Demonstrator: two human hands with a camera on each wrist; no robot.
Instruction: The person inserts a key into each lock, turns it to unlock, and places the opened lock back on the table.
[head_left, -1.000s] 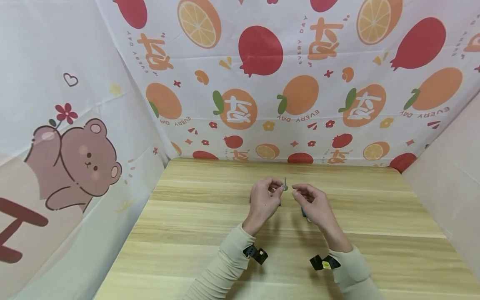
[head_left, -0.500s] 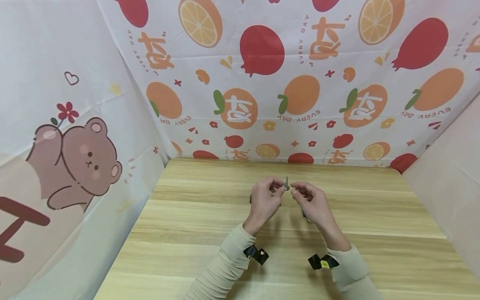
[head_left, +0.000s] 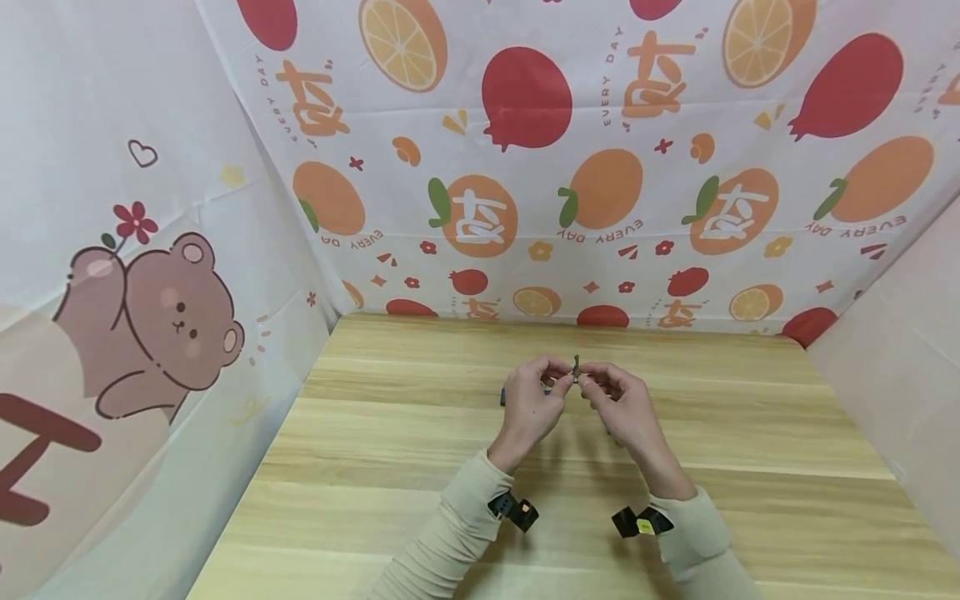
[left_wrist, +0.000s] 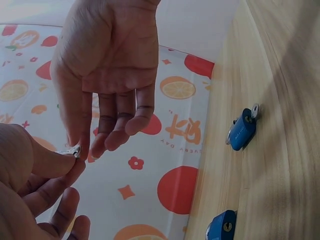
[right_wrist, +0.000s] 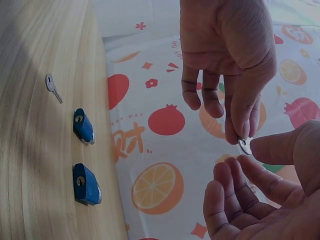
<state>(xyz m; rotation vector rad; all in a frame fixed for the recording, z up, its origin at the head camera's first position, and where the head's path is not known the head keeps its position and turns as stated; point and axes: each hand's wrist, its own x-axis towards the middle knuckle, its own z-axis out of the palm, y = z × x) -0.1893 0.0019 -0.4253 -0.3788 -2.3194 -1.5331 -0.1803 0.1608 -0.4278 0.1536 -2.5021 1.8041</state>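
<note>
My left hand (head_left: pixel 528 404) and right hand (head_left: pixel 624 407) meet above the table, fingertips together around a small metal key (head_left: pixel 576 365). The left thumb and forefinger pinch the key; in the right wrist view its round silver head (right_wrist: pixel 244 145) shows between the left fingertips and the right thumb. The right thumb and forefinger pinch it from the other side. The rest of the key is largely covered by fingers. The other fingers of both hands are loosely bent.
Blue padlocks lie on the wooden table (head_left: pixel 420 467): one (left_wrist: pixel 243 131) has a key (left_wrist: pixel 256 110) at its keyhole end, another (left_wrist: pixel 223 226) is nearer the left hand. The right wrist view shows two padlocks (right_wrist: pixel 83 125) and a loose key (right_wrist: pixel 52 88). Printed cloth (head_left: pixel 525 192) hangs behind.
The right hand has moved left to the left hand, and its fingertips now grip the key too. The key has turned slightly; the left hand has stayed nearly in place.
</note>
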